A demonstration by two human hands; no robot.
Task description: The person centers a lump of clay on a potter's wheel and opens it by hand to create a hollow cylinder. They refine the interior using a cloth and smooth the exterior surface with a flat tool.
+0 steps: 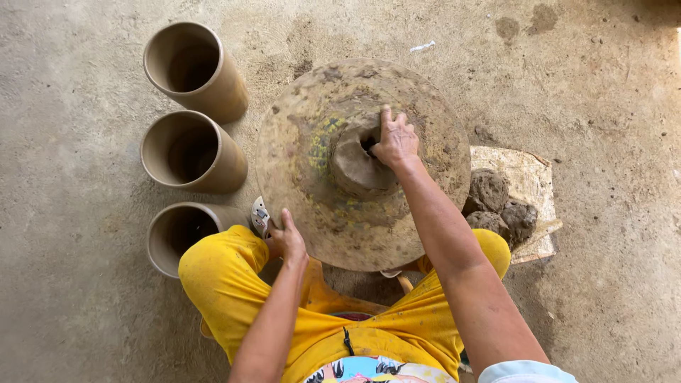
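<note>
Right hand: our fingers press closed into the clay lump.
Left hand: we grip the wheel rim.

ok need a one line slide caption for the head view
Right hand presses into a clay lump on a round wheel; left hand grips its rim.

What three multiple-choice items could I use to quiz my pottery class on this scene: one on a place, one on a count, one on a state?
1. Where is the right hand?
A. in the clay mound at the wheel's centre
B. on a cylinder
C. on the floor

2. How many clay cylinders stand beside the wheel?
A. two
B. three
C. five

3. The cylinders are:
A. lidded
B. tipped over
C. upright, open-topped

Answers: 1 A, fingers press into the mound; 2 B, three stand in a row; 3 C, their hollow insides show.
</note>
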